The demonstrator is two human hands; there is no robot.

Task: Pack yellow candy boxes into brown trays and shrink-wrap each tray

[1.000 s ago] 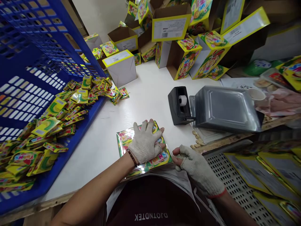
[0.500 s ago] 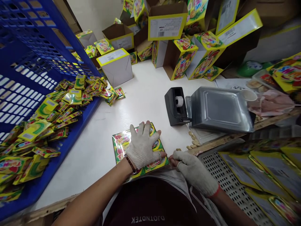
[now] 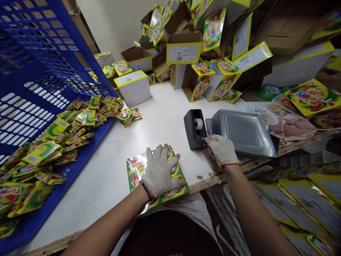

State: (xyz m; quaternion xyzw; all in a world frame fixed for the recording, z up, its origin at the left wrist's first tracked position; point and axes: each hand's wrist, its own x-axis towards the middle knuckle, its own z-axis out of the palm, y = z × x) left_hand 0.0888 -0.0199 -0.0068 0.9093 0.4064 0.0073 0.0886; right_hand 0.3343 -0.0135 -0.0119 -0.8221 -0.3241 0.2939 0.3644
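Note:
My left hand (image 3: 160, 172), in a white fingerless glove, lies flat with fingers spread on a clear-wrapped pack of small fruit-printed boxes (image 3: 134, 165) near the table's front edge. At the cutting edge of a black tape dispenser (image 3: 188, 129), my right hand (image 3: 222, 149), gloved the same way, is closed in a pinch on the end of the tape. The white tape roll (image 3: 198, 123) sits inside the dispenser. The piece between the fingertips is thin and barely visible.
A blue crate (image 3: 99, 142) with many small boxes spilling out lies at the left. Fruit-printed cartons (image 3: 198, 81) are heaped at the back. A grey metal container (image 3: 242, 129) is right of the dispenser; a white cup (image 3: 268, 119) and bits of food (image 3: 199, 176) are nearby.
My right hand has moved from beside the pack's right edge, up and right, to the tape dispenser. The left hand stays on the pack. The camera view has shifted slightly.

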